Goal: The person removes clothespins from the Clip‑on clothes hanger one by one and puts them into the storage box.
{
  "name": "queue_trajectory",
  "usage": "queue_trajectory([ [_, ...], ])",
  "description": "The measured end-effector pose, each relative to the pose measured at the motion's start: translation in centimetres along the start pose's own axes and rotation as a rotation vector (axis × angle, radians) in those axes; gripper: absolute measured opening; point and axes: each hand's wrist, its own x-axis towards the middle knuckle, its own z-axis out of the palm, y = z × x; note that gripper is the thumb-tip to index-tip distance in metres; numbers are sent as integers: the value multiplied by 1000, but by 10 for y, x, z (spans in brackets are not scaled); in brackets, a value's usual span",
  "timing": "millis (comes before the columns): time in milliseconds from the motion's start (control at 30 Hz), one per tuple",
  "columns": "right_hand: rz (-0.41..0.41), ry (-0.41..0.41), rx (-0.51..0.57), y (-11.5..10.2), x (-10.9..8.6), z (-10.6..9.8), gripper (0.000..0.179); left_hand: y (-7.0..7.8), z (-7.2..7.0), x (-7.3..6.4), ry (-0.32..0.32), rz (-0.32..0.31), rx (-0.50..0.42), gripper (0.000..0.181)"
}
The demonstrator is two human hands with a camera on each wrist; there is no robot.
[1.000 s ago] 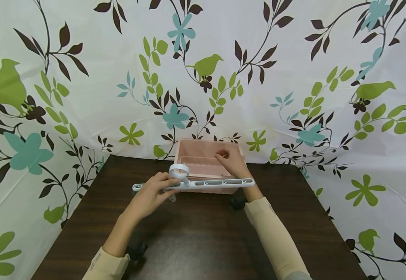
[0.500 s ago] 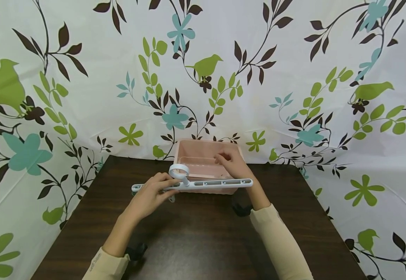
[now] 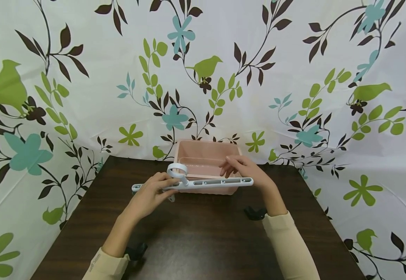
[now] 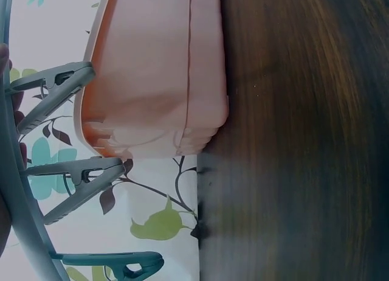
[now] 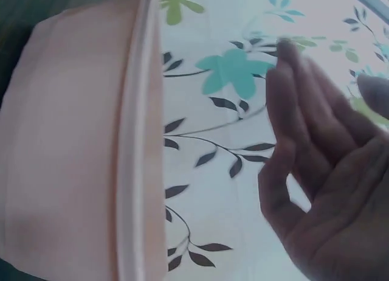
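Observation:
My left hand (image 3: 152, 196) grips a pale clip hanger (image 3: 220, 182) near its middle, thumb below the bar and fingers over it. The bar is held level above the table, in front of a pink plastic bin, and its round hook (image 3: 177, 166) stands upright. In the left wrist view, two grey clothespins (image 4: 76, 179) and a teal clothespin (image 4: 112, 260) hang from the bar. Over the right side of the bin, just behind the bar's right end, my right hand (image 3: 248, 173) hovers with loosely bent fingers. The right wrist view shows this hand (image 5: 331, 165) with nothing in it.
The pink bin (image 3: 203, 149) stands at the back of the dark wooden table (image 3: 203, 241), against a patterned cloth (image 3: 94, 97). Black wrist devices show at the left wrist (image 3: 136, 251) and at the right wrist (image 3: 255, 213).
My right hand has drawn to the right, and its pinched fingertips have loosened and spread. The left hand and the clip hanger have stayed nearly still.

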Motion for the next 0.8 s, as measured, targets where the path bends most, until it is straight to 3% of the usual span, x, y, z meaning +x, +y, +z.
queue_trajectory([
  [167, 29, -42, 17, -5, -12, -12, 49, -1, 0, -1, 7, 0, 4, 38],
  [367, 48, -110, -194, -16, -24, -13, 35, -2, 2, -1, 4, 17, 28, 39],
  [533, 67, -132, -333, -32, -29, -1, 30, -2, 3, 0, -3, 28, 76, 41],
  [800, 155, -58, -657, -44, -33, 21, 43, 8, -1, 5, -26, 16, 216, 39],
])
